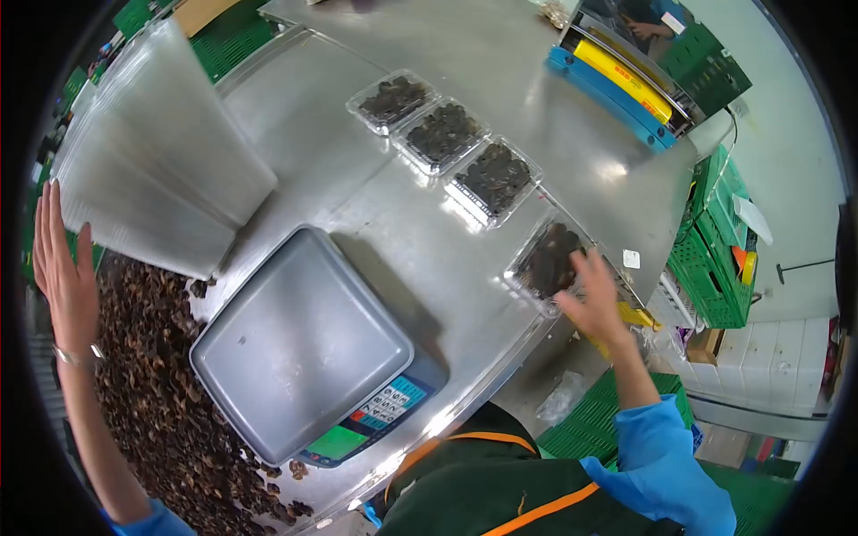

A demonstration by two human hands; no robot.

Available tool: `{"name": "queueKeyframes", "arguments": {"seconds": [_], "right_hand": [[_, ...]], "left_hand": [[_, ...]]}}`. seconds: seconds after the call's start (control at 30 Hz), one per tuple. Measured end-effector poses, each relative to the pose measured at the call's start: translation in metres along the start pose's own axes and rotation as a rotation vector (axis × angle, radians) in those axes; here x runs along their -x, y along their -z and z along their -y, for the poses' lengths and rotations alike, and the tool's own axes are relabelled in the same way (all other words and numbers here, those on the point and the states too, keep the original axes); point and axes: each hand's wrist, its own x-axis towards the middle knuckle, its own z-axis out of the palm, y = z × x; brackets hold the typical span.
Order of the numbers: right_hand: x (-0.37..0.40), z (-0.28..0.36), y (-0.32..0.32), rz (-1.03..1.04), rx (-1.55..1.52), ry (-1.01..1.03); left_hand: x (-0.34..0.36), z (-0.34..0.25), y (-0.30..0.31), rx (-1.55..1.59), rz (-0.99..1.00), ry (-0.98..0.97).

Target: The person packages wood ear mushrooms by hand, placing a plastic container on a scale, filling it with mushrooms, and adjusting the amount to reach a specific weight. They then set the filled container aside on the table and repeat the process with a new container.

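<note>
Reaching over to my right, I have my right hand (594,299) at the nearest filled box (552,259), which sits by the near edge of the metal surface (483,268). That grip is released, fingers spread over the box's right side; whether the fingertips touch the dark pieces inside, I cannot tell. Three more filled clear boxes, the first box (493,181), the second box (442,136) and the third box (391,98), run from it in a slanting row toward the far edge, set close together, with a wider gap before mine.

My left hand (67,268) is out at the left edge, its grip open too, fingers straight and thumb apart, up against the side of the tall leaning stack of clear boxes (161,161). Below the stack, a heap of dark pieces (161,366) spreads over the near left corner. Between my arms stands the scale (304,344), its grey tray tilted to my view, keypad and green display facing the near edge. Near the far right corner sits a machine with a yellow roll (623,80).
</note>
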Motion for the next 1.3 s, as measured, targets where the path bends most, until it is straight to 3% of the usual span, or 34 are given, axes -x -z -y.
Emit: {"name": "queueKeyframes", "arguments": {"seconds": [0.03, 0.07, 0.1, 0.13, 0.23, 0.3, 0.4, 0.43, 0.47, 0.53, 0.6, 0.67, 0.73, 0.77, 0.8, 0.83, 0.87, 0.9, 0.93, 0.97, 1.0, 1.07, 1.13, 1.2, 1.3], "right_hand": [[0.005, 0.011, -0.013, 0.124, 0.013, -0.032], [0.005, 0.016, -0.025, 0.248, 0.025, -0.062], [-0.001, 0.013, -0.036, 0.249, 0.019, -0.072], [-0.005, 0.009, -0.048, 0.196, 0.006, -0.049], [-0.030, 0.013, -0.065, 0.145, -0.023, 0.003], [-0.050, 0.016, -0.072, 0.132, -0.048, 0.028], [-0.069, 0.018, -0.075, 0.129, -0.048, 0.033], [-0.071, 0.024, -0.075, 0.131, -0.053, 0.045], [-0.071, 0.033, -0.074, 0.061, -0.068, 0.005], [-0.073, 0.055, -0.069, -0.009, -0.092, -0.013], [-0.069, 0.087, -0.057, -0.113, -0.242, 0.031], [-0.065, 0.131, -0.043, -0.131, -0.437, 0.154], [-0.054, 0.178, -0.022, -0.014, -0.621, 0.311], [-0.043, 0.207, -0.022, 0.096, -1.035, 0.304], [-0.030, 0.238, -0.021, 0.244, -1.445, 0.274], [-0.021, 0.271, -0.015, 0.402, -1.688, 0.289], [-0.009, 0.302, -0.011, 0.532, -1.829, 0.235], [0.000, 0.319, -0.018, 0.635, -1.845, 0.253], [0.006, 0.330, -0.026, 0.607, -1.775, 0.050], [0.008, 0.341, -0.033, 0.561, -1.678, -0.142], [0.006, 0.351, -0.042, 0.392, -1.515, -0.062], [-0.002, 0.336, -0.061, 0.577, -1.417, -0.120], [-0.011, 0.326, -0.077, 0.714, -1.384, -0.169], [-0.018, 0.333, -0.088, 0.901, -1.247, -0.197], [-0.024, 0.348, -0.090, 0.929, -0.976, -0.144]], "left_hand": [[0.000, 0.036, -0.035, -0.148, 0.070, -0.012], [0.007, 0.081, -0.076, -0.104, 0.228, 0.001], [0.004, 0.099, -0.085, -0.176, 0.412, 0.016], [0.001, 0.131, -0.097, 0.077, 0.620, 0.062], [-0.032, 0.114, -0.078, 0.156, 0.496, -0.118], [-0.063, 0.089, -0.059, -0.152, 0.046, -0.285], [-0.036, 0.233, -0.140, 0.217, 0.422, -0.047], [-0.040, 0.230, -0.132, 0.418, 0.519, 0.091], [-0.050, 0.229, -0.123, 0.407, 0.523, 0.104], [-0.079, 0.212, -0.098, 0.189, 0.882, 0.104], [-0.086, 0.181, -0.077, -0.007, 0.656, 0.023], [-0.073, 0.137, -0.051, -0.020, 0.001, -0.026], [-0.057, 0.010, 0.027, 0.270, -0.043, 0.400], [-0.034, -0.037, 0.057, 0.495, -0.066, 0.310], [-0.007, -0.082, 0.082, 0.499, 0.059, 0.240], [0.022, -0.123, 0.100, 0.502, 0.198, 0.186], [0.047, -0.152, 0.112, 0.455, 0.291, -0.007], [0.072, -0.188, 0.121, 0.753, 0.413, 0.101], [0.105, -0.220, 0.117, 0.996, 0.474, 0.231], [0.120, -0.233, 0.123, 0.865, 0.679, 0.226], [0.142, -0.239, 0.126, 0.878, 0.367, 0.372], [0.190, -0.238, 0.141, 0.927, 0.158, 0.587], [0.251, -0.228, 0.155, 0.838, 0.165, 0.759], [0.318, -0.219, 0.165, 0.656, 0.318, 0.946], [0.425, -0.210, 0.178, 0.417, 0.563, 1.216]]}}
